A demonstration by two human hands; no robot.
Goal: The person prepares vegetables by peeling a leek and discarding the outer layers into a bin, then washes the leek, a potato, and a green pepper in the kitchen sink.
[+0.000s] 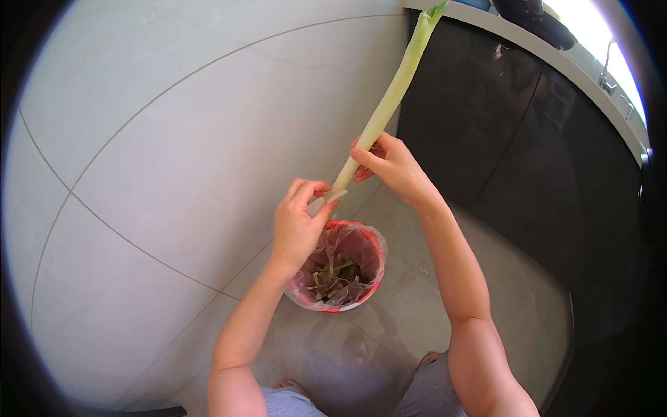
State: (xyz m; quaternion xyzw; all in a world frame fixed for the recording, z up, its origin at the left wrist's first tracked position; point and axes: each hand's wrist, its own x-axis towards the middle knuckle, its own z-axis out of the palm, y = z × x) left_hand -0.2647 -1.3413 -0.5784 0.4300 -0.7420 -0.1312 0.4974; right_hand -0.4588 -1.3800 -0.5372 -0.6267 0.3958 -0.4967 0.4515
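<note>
A long pale leek (393, 94), green at its far end, slants up and to the right, clasped around its lower shaft by my right hand (391, 164). At its lower tip my left hand (302, 213) pinches a thin whitish strip of the outer layer between thumb and fingers. Below my left hand stands a red bin (378, 271) lined with a clear plastic bag, with dry brown and green plant scraps (338, 281) at the bottom.
Dark glossy cabinets (484, 114) run along the right under a light countertop (583, 81), which carries a dark pan (536, 23) and a metal faucet (605, 78). A pale tiled wall (172, 172) rises at the left. My feet are on the grey floor below the bin.
</note>
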